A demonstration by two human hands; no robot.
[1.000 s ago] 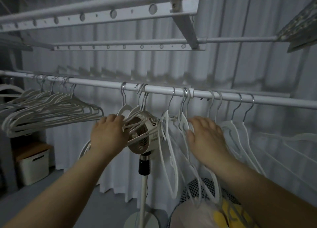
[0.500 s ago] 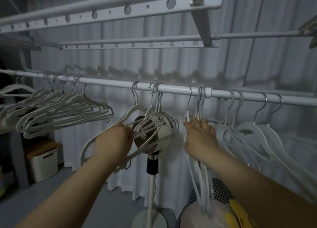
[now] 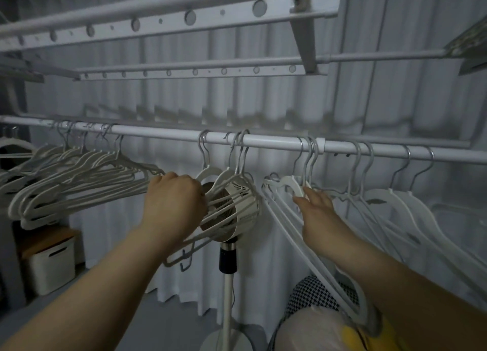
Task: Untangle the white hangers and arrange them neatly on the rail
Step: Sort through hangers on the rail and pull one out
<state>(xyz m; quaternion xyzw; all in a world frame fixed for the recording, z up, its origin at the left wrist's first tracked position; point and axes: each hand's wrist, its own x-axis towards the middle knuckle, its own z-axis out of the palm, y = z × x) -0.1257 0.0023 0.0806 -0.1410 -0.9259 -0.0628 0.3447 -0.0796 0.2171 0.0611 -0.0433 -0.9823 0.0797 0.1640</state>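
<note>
Your left hand (image 3: 174, 200) was clenched round the middle bunch of hangers (image 3: 232, 184), whose hooks sat on the rail (image 3: 274, 141) at 12 o'clock from your knuckles. That bunch hung just in front of the fan (image 3: 238, 213). At 3 o'clock from it, your right hand (image 3: 320, 213) was released, its fingers stretched out and the fingertips (image 3: 300, 199) touching the neck of the next group of hangers (image 3: 286, 186), which slanted down toward 5 o'clock. A close-packed row of hangers (image 3: 79, 182) hung on the rail at 9 o'clock, well apart. The spread hangers (image 3: 395, 205) hung at 3 o'clock. A white box (image 3: 50, 266) sat at 8 o'clock.
</note>
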